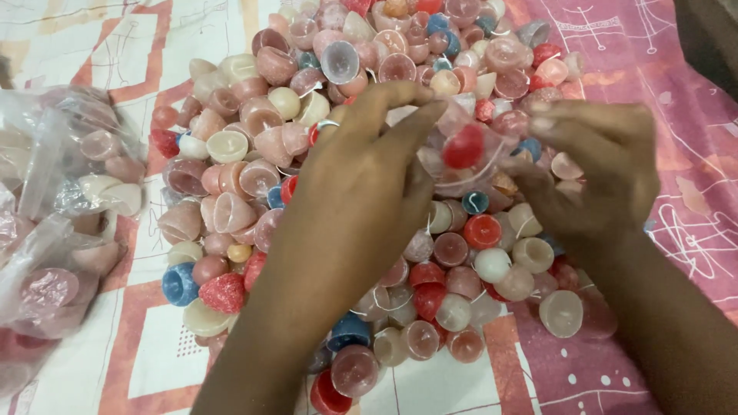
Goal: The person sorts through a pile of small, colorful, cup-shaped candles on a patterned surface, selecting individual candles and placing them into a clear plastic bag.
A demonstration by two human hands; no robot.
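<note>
Red candle (463,146) sits inside a thin clear plastic pouch (492,165) that we hold above the far middle of the candle heap (254,192). Our left hand (369,177) pinches the pouch mouth; our right hand (592,169) grips its other edge. We judge the wax light, hard and chippable, the film slippery, best held at the rim. Filled clear bags (61,223) lie at the left on the patterned cloth (661,69).

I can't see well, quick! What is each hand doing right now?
Left hand: closed, pinching the edge of a clear plastic bag with a red candle inside.
Right hand: closed, gripping the bag's other side.
</note>
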